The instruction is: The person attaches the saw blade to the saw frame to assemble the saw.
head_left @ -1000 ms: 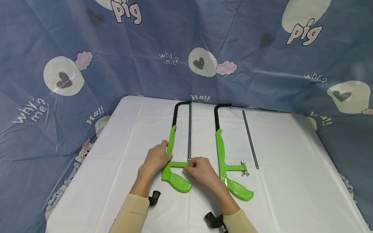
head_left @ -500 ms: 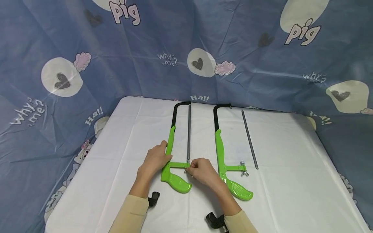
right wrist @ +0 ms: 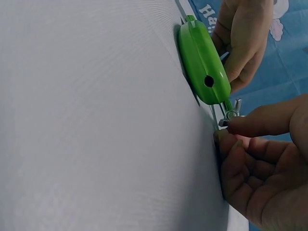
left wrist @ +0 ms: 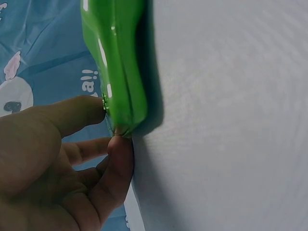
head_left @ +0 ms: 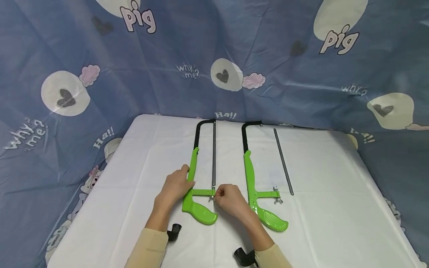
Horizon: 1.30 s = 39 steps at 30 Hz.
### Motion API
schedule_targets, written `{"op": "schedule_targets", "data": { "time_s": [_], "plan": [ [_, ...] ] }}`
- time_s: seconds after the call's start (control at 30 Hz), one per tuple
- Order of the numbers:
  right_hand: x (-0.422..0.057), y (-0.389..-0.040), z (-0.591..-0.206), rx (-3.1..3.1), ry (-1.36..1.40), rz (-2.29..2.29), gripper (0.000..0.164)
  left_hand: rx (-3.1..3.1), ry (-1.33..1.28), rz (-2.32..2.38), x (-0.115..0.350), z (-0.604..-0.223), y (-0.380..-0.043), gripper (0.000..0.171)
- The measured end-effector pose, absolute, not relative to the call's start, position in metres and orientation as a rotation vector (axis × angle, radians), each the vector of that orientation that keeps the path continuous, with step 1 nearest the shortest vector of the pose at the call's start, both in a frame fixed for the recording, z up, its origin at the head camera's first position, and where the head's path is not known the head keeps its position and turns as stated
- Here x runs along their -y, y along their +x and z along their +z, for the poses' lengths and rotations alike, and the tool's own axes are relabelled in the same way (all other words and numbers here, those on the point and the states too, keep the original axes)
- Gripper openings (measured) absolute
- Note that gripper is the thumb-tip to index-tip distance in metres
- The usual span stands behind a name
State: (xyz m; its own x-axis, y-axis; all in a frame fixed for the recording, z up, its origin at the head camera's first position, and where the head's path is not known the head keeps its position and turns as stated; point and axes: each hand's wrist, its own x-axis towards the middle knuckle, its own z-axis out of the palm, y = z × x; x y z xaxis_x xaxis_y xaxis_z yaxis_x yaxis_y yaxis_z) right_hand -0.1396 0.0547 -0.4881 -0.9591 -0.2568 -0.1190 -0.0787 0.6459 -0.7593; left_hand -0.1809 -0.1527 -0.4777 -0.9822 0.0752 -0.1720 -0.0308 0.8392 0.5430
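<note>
A green-and-black hacksaw (head_left: pixel 200 214) lies on the white cloth, its grey blade (head_left: pixel 214 156) running along the right side of the frame. My left hand (head_left: pixel 175 185) grips the green frame from the left, thumb and fingers on its edges. At the end of the short crossbar is a silver wing nut (right wrist: pixel 236 109), below the blade's near end. Thumb and curled index finger of my right hand (head_left: pixel 232 201) pinch at one wing of that nut. In the left wrist view the green handle (left wrist: pixel 115 62) shows above the left fingers (left wrist: pixel 120 163).
Right of this saw lies a second green hacksaw (head_left: pixel 249 175) without a blade, its own wing nut (head_left: pixel 278 200) on the crossbar. A loose grey blade (head_left: pixel 283 162) lies beyond it. Blue printed fabric (head_left: pixel 214 56) hangs behind the white-covered table (head_left: pixel 335 223).
My right fingers have shifted slightly right against the crossbar's end, and the wing nut shows more now. The left hand keeps its grip. The whole head view has drifted a little.
</note>
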Motion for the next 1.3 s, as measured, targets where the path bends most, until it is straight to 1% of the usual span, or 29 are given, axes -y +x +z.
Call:
{"op": "schedule_targets", "data": {
  "time_s": [0.17,0.37,0.53,0.63,0.73,0.87,0.97,1.17,1.3],
  "plan": [
    [-0.055,-0.138,-0.489,-2.604,-0.281,-1.209,0.008,-2.83,0.041,0.843,0.154,-0.478,-0.18,0.045],
    [-0.055,-0.134,-0.487,-2.56,-0.272,-1.227,0.017,-2.826,0.046,0.853,0.154,-0.476,-0.18,0.047],
    [-0.051,-0.132,-0.487,-2.547,-0.214,-1.269,0.03,-2.819,0.039,0.842,0.156,-0.475,-0.179,0.047],
    [-0.049,-0.132,-0.487,-2.564,-0.18,-1.271,0.034,-2.816,0.044,0.849,0.156,-0.475,-0.179,0.046],
    [-0.05,-0.133,-0.485,-2.585,-0.181,-1.255,0.029,-2.818,0.058,0.86,0.155,-0.476,-0.179,0.046],
    [-0.056,-0.135,-0.485,-2.594,-0.236,-1.236,0.014,-2.826,0.055,0.857,0.155,-0.478,-0.179,0.046],
    [-0.06,-0.136,-0.485,-2.575,-0.259,-1.258,0.009,-2.827,0.051,0.853,0.155,-0.479,-0.178,0.046],
    [-0.061,-0.136,-0.488,-2.578,-0.275,-1.286,0.005,-2.829,0.058,0.853,0.155,-0.479,-0.178,0.046],
    [-0.06,-0.137,-0.489,-2.619,-0.283,-1.241,0.009,-2.829,0.058,0.853,0.153,-0.479,-0.179,0.045]
  ]
}}
